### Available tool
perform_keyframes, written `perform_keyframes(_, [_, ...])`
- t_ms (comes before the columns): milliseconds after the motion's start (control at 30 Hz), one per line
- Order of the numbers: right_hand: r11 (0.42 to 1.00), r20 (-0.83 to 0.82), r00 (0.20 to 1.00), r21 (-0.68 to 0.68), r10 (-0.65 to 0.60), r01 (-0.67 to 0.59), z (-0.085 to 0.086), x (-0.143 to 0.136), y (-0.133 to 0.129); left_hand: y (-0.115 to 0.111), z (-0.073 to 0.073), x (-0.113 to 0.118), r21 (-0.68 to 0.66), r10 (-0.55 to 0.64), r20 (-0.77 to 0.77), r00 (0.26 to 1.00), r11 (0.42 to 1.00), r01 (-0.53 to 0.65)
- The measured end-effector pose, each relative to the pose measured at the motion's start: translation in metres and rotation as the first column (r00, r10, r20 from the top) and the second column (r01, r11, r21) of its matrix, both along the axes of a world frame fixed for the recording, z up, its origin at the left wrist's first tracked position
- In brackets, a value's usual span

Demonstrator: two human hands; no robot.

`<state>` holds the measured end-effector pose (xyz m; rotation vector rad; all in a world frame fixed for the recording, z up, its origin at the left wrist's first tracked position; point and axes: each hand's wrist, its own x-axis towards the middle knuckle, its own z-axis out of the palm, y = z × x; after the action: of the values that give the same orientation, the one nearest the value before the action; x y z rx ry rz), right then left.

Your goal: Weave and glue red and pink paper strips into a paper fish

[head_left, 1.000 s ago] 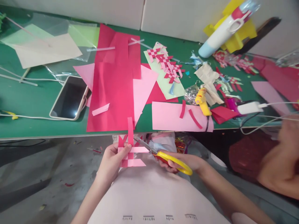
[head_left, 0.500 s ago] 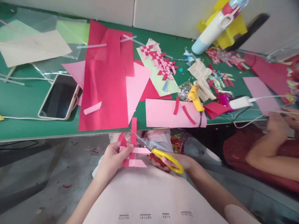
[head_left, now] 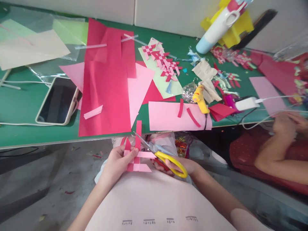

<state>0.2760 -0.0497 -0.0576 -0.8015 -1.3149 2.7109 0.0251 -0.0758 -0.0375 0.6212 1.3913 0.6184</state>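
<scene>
My left hand (head_left: 122, 157) pinches a woven paper piece (head_left: 136, 165) of red and pink strips between thumb and fingers, just below the table's front edge. One red strip (head_left: 139, 131) stands up from it, and pink strip ends point right. My right hand (head_left: 168, 165) grips scissors (head_left: 172, 163) with yellow and red handles. Their blades (head_left: 145, 141) point up and left, close beside the upright red strip; whether they touch it I cannot tell.
On the green table (head_left: 24, 102) lie a phone (head_left: 57, 100), red paper (head_left: 106, 96), pink paper (head_left: 166, 117), a yellow glue gun (head_left: 201, 98) and finished woven fish (head_left: 163, 61). A bottle (head_left: 214, 32) leans at the back. A co-worker's arm (head_left: 276, 154) is at right.
The view has shifted slightly, so the table things appear a little further left. The scissors blades look slightly further apart; both hands keep their holds.
</scene>
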Motion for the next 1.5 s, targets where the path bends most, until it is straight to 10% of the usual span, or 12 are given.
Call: perform_keyframes(1500, [0.990, 0.065, 0.994, -0.103, -0.090, 0.096, 0.0038, -0.0053, -0.0028, 0.0038, 0.0021, 0.0018, 0.014, -0.028, -0.053, 0.998, 0.999, 0.029])
